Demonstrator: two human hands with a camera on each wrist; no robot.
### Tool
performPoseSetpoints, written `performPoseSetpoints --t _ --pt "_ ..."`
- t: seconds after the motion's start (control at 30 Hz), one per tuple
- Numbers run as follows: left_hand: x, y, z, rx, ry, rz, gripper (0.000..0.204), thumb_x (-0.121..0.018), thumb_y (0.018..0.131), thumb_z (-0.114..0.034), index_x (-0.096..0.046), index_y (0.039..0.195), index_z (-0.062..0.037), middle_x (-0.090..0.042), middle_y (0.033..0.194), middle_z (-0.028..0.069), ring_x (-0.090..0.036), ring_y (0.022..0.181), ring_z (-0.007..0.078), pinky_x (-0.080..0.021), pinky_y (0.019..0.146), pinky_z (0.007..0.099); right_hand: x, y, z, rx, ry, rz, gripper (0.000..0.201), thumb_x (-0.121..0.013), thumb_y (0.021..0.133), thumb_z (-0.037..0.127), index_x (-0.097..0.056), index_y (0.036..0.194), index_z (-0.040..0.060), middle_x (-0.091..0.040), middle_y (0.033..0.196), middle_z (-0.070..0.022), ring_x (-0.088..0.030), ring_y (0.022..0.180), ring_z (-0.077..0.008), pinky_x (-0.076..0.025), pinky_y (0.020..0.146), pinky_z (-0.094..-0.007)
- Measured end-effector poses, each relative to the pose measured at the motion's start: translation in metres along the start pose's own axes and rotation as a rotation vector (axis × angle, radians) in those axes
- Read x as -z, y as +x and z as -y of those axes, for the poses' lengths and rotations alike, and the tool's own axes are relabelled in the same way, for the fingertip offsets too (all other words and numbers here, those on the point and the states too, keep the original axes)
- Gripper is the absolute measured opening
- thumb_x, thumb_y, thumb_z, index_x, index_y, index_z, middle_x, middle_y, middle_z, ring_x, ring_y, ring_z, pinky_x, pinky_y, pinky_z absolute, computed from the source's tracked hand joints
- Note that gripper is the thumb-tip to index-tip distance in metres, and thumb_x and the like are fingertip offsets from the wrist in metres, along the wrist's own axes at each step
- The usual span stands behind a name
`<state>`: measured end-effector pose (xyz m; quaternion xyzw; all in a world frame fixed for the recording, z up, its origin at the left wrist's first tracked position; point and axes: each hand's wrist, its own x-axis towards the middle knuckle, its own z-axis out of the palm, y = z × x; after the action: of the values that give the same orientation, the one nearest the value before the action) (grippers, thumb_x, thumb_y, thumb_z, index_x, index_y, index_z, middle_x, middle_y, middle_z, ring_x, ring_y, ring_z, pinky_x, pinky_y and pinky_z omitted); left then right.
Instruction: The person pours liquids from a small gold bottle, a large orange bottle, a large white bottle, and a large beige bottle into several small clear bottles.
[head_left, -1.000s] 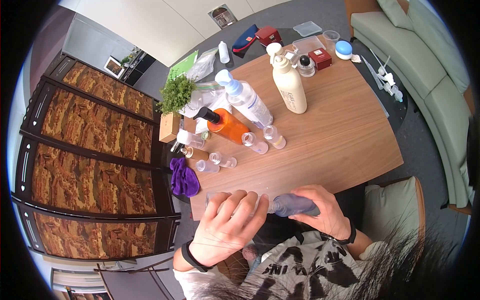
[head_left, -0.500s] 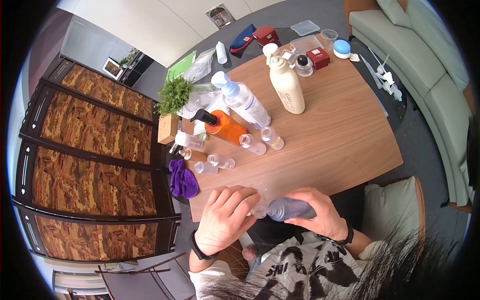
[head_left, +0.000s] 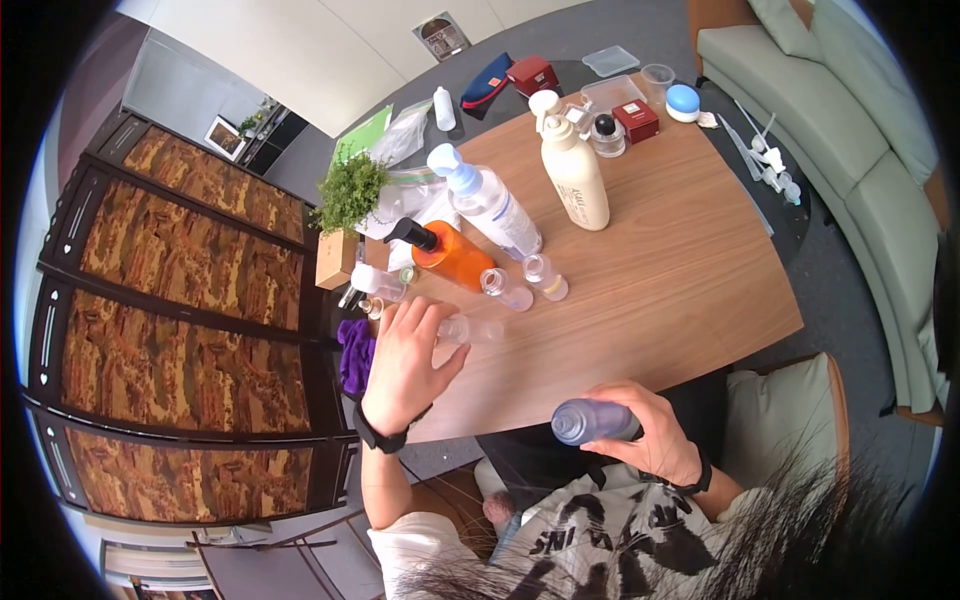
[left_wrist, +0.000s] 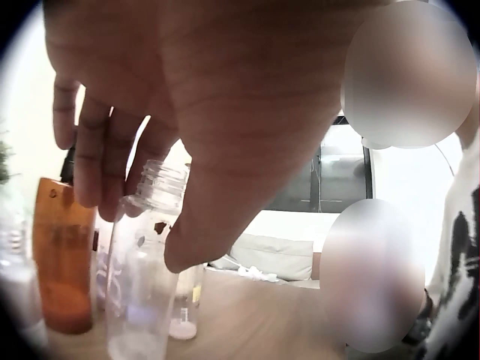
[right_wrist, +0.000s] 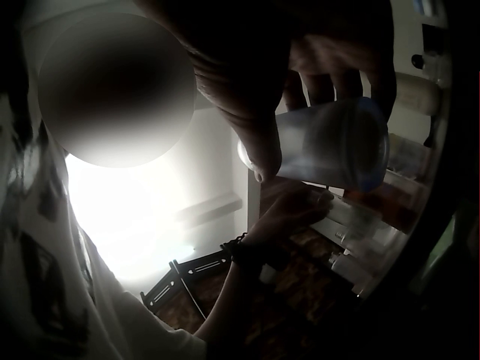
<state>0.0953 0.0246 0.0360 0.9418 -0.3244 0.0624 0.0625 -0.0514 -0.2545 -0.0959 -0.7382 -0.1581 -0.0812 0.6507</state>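
Observation:
At the near left of the table, my left hand (head_left: 402, 365) is at a small clear bottle (head_left: 478, 330), its thumb and straight fingers spread apart on either side of the neck. The left wrist view shows this clear bottle (left_wrist: 142, 277) upright and uncapped, with a threaded neck. My right hand (head_left: 650, 430) grips a translucent bluish-purple bottle (head_left: 590, 422) over the near table edge, thumb on one side and fingers on the other. Its open neck points left in the head view. From the right wrist, the bluish bottle (right_wrist: 334, 142) looks blurred.
Two small clear bottles (head_left: 508, 290) stand beyond the left hand, beside an orange pump bottle (head_left: 455, 258), a clear pump bottle (head_left: 500, 215) and a cream pump bottle (head_left: 578, 185). A purple cloth (head_left: 356, 355) lies at the left edge, near a potted plant (head_left: 352, 190).
My left hand has carried the clear bottle from beside the bluish bottle's mouth up and left onto the table, and its fingers have spread. The right hand has moved slightly, still gripping the bluish bottle.

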Motion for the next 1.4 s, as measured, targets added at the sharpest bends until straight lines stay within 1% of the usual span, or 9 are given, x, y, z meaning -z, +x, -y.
performPoseSetpoints --t 0.07,0.2,0.3,0.4,0.7,0.9,1.0,1.2,1.4 --pt "-0.007 0.005 0.012 -0.008 0.002 0.017 0.041 -0.085 0.080 -0.012 -0.068 0.117 -0.0058 -0.067 0.110 0.0137 -0.061 0.108 0.0395 -0.048 0.098 0.0475 0.001 -0.002 -0.001 -0.006 0.001 -0.002 0.061 -0.097 0.078 0.015 -0.065 0.129 0.0039 -0.075 0.127 -0.0159 -0.073 0.115 -0.0335 -0.059 0.100 -0.0426" --pt "-0.016 0.010 0.019 -0.051 0.047 -0.007 0.041 -0.086 0.079 -0.011 -0.069 0.116 -0.0044 -0.068 0.109 0.0121 -0.063 0.110 0.0365 -0.046 0.103 0.0467 0.002 -0.005 -0.003 -0.008 0.001 -0.003 0.059 -0.095 0.082 0.019 -0.065 0.131 0.0052 -0.074 0.128 -0.0148 -0.072 0.115 -0.0343 -0.059 0.099 -0.0429" --pt "-0.021 0.010 0.024 -0.029 0.050 0.031 0.042 -0.085 0.081 -0.014 -0.070 0.119 -0.0030 -0.067 0.109 0.0110 -0.063 0.111 0.0334 -0.042 0.114 0.0512 0.003 -0.005 -0.003 -0.012 -0.004 0.003 0.059 -0.095 0.082 0.020 -0.065 0.131 0.0054 -0.074 0.128 -0.0148 -0.072 0.116 -0.0344 -0.059 0.099 -0.0431" --pt "-0.023 0.009 0.027 -0.037 0.064 0.028 0.045 -0.087 0.079 -0.012 -0.070 0.120 -0.0034 -0.069 0.111 0.0119 -0.064 0.112 0.0355 -0.044 0.108 0.0471 0.004 -0.005 -0.002 -0.011 -0.005 0.010 0.060 -0.095 0.082 0.020 -0.065 0.131 0.0052 -0.074 0.128 -0.0148 -0.072 0.116 -0.0344 -0.059 0.099 -0.0433" --pt "-0.012 0.016 0.001 -0.043 0.064 -0.075 0.063 -0.088 0.079 -0.015 -0.064 0.136 -0.0034 -0.068 0.128 0.0157 -0.061 0.120 0.0397 -0.044 0.111 0.0493 0.006 -0.004 -0.001 -0.006 0.015 0.005 0.060 -0.095 0.081 0.018 -0.065 0.131 0.0050 -0.074 0.128 -0.0151 -0.072 0.115 -0.0342 -0.059 0.099 -0.0431" --pt "-0.015 0.042 -0.010 -0.076 0.053 -0.078 0.066 -0.087 0.081 -0.016 -0.061 0.140 -0.0037 -0.068 0.126 0.0166 -0.061 0.121 0.0380 -0.045 0.110 0.0467 0.009 -0.007 0.001 0.002 0.006 -0.019 0.060 -0.096 0.081 0.018 -0.065 0.131 0.0049 -0.074 0.127 -0.0154 -0.073 0.115 -0.0340 -0.059 0.099 -0.0428" --pt "-0.024 0.054 -0.006 -0.125 0.087 -0.044 0.065 -0.087 0.082 -0.016 -0.061 0.140 -0.0039 -0.070 0.121 0.0151 -0.063 0.118 0.0357 -0.045 0.110 0.0469 0.011 -0.009 0.001 -0.008 0.006 -0.033 0.060 -0.096 0.080 0.018 -0.066 0.131 0.0049 -0.074 0.127 -0.0155 -0.073 0.115 -0.0340 -0.059 0.099 -0.0429" --pt "-0.031 0.065 -0.003 -0.184 0.082 0.044 0.053 -0.085 0.082 -0.017 -0.062 0.127 -0.0024 -0.068 0.105 0.0115 -0.064 0.111 0.0325 -0.045 0.105 0.0460 0.015 -0.012 -0.001 -0.012 0.008 -0.053 0.060 -0.097 0.080 0.017 -0.066 0.130 0.0051 -0.074 0.127 -0.0152 -0.073 0.115 -0.0336 -0.059 0.099 -0.0430" --pt "-0.004 0.037 -0.027 -0.167 0.023 0.031 0.050 -0.086 0.080 -0.012 -0.063 0.123 -0.0051 -0.069 0.108 0.0105 -0.066 0.110 0.0338 -0.048 0.101 0.0458 0.022 -0.015 -0.001 -0.009 0.004 -0.069 0.061 -0.097 0.078 0.017 -0.066 0.130 0.0057 -0.075 0.127 -0.0139 -0.073 0.113 -0.0332 -0.059 0.098 -0.0426"
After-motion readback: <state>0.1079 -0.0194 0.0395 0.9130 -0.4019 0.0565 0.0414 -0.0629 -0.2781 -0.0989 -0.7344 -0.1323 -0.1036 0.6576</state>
